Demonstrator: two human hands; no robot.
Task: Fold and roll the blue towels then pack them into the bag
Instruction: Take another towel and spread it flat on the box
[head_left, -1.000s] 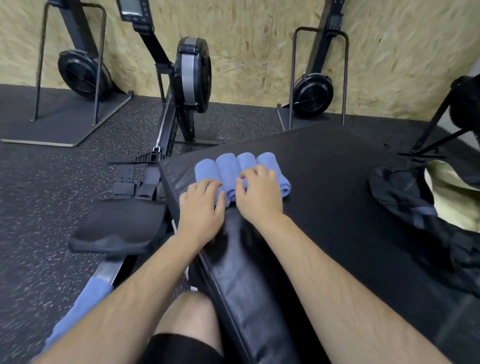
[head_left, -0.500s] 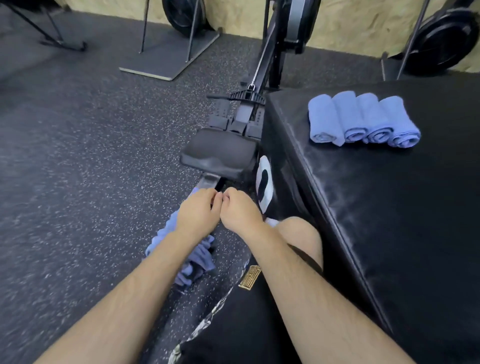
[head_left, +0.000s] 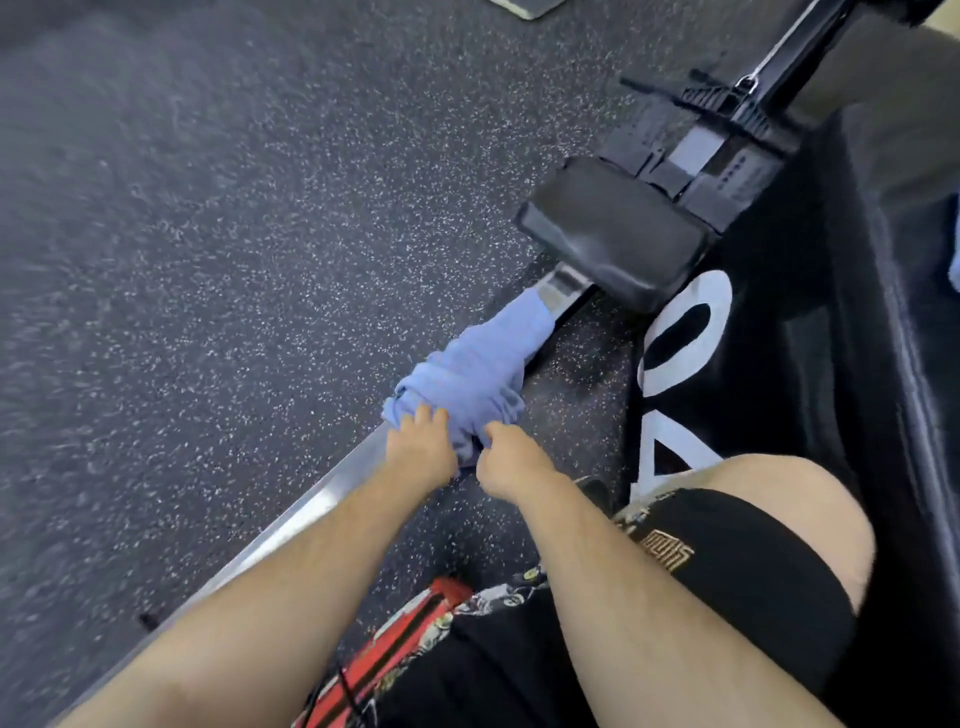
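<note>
A crumpled pile of blue towels (head_left: 478, 364) lies draped over the metal rail (head_left: 311, 504) of a rowing machine, low on the floor. My left hand (head_left: 422, 447) grips the near left edge of the pile, fingers curled into the cloth. My right hand (head_left: 506, 457) pinches the near edge of the cloth just beside it. A sliver of a rolled blue towel (head_left: 955, 260) shows at the far right edge, on top of the black padded box (head_left: 893, 312). The bag is out of view.
The rower's black seat (head_left: 613, 234) sits on the rail just beyond the towels, with the footrests (head_left: 691, 150) behind. The padded box with white numerals stands close on the right, against my bare knee (head_left: 795, 514). Speckled rubber floor (head_left: 208, 260) spreads to the left.
My view has swung down and left, away from the rolled towels on the box. Both hands have dropped from the rolls to the loose pile on the rail and taken hold of it.
</note>
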